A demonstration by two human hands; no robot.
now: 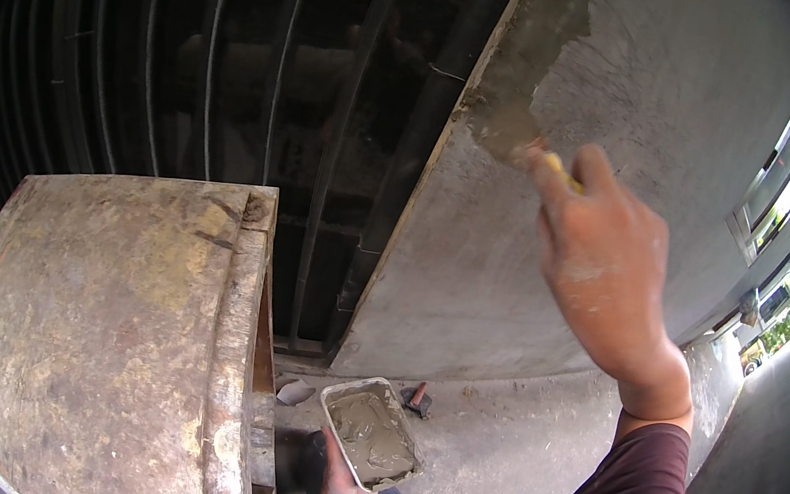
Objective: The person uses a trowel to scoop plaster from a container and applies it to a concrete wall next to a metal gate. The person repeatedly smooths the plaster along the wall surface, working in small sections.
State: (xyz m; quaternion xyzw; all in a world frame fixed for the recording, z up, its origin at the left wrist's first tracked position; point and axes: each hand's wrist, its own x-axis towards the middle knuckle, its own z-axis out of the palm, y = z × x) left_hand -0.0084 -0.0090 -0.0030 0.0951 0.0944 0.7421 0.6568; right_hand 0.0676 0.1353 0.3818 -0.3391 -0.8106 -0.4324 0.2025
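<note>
My left hand (343, 490) grips the side of a white rectangular tub (325, 397) low in the view. Wet grey mortar (373, 436), smeared and uneven, lies in it. Higher up, my right hand (605, 261) is closed around a small tool with a yellow handle (567, 173); motion blurs its working end, so I cannot make out its exact kind. That end is at the grey wall (628, 98), by its left edge. A darker, wet-looking patch of mortar (536, 50) runs along that edge above the tool.
A worn, stained wooden board structure (104, 307) stands close on my left. Dark vertical metal bars (216, 50) fill the opening behind it. On the concrete floor (487, 452) lie a small tool with a reddish handle (418, 397) and a grey scrap (296, 393). A window (777, 190) is at far right.
</note>
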